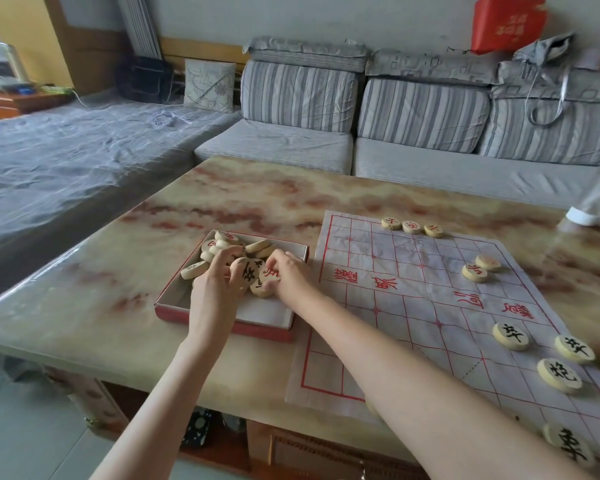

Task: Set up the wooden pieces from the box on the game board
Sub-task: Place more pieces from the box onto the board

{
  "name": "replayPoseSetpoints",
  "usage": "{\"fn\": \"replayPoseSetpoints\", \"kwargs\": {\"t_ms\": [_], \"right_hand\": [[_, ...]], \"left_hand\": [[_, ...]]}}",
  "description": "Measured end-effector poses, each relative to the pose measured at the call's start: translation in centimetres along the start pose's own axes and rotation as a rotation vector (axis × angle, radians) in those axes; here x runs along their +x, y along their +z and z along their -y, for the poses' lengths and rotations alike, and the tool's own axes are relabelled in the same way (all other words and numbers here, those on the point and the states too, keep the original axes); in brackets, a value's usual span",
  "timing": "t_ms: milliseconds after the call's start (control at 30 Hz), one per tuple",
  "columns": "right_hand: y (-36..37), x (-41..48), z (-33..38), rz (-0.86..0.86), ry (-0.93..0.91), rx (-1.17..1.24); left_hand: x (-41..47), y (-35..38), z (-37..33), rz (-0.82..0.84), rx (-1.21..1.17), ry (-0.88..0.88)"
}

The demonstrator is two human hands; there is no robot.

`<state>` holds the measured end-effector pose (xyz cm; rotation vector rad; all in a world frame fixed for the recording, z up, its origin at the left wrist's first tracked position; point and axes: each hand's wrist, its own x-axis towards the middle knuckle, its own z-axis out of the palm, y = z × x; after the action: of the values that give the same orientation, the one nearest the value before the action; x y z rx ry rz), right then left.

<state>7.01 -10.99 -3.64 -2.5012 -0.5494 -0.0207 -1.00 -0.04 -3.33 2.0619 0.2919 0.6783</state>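
A living room with a grey striped sofa [361, 109] along the far wall. In front of it stands a glossy table [257, 199] with a cream and rust marble pattern.

On the right half of the table lies a creased paper game board [413, 306] printed with a red grid and red characters. Just beside its left edge sits a shallow red box [229, 322] with a white inside.

Two bare forearms reach from the bottom of the view into the box. The left hand [215, 289] has its fingers [227, 253] curled down over a heap of wooden pieces [222, 244] at the far end of the box, and holds a black-marked piece [248, 273] tilted up on its edge. The right hand [290, 275], close beside it, has its fingers curled round a red-marked piece [270, 274], also tipped up.

Other round pieces are already on the board: three red-marked ones in a row [412, 226] at the far edge, two red-marked ones [480, 268] touching near the right edge, and four black-marked ones [559, 375] spread along the near right side.
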Motion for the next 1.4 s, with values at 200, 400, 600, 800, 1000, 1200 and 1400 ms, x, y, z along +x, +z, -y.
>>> {"fn": "replayPoseSetpoints", "kwargs": {"t_ms": [200,400,600,800,1000,1200,1400], "right_hand": [[-2.2,-2.4,-0.5,-0.113,0.002,0.278],[-5.2,-5.7,-2.9,-0.126,0.052,0.395],[-7.8,-8.8,-6.0,-0.151,0.087,0.377],[-10.0,-11.5,-9.1,-0.184,0.137,0.328],[-11.6,-13.3,-11.2,-0.202,0.167,0.338],[-12.6,-14.4,-13.1,-0.222,0.209,0.342],[-14.3,-15.5,-15.6,-0.268,0.265,0.296]], "left_hand": [[-0.2,0.0,0.0,0.082,-0.276,-0.221],[-1.5,1.0,-1.0,0.147,-0.127,-0.141],[-3.4,2.4,-3.5,0.173,-0.056,-0.029],[-4.9,4.1,-5.6,0.244,-0.11,0.013],[-6.1,5.8,-6.5,0.306,-0.104,0.033],[-6.6,7.9,-7.2,0.374,-0.067,0.024],[-6.8,10.4,-8.0,0.432,-0.057,0.082]]}}
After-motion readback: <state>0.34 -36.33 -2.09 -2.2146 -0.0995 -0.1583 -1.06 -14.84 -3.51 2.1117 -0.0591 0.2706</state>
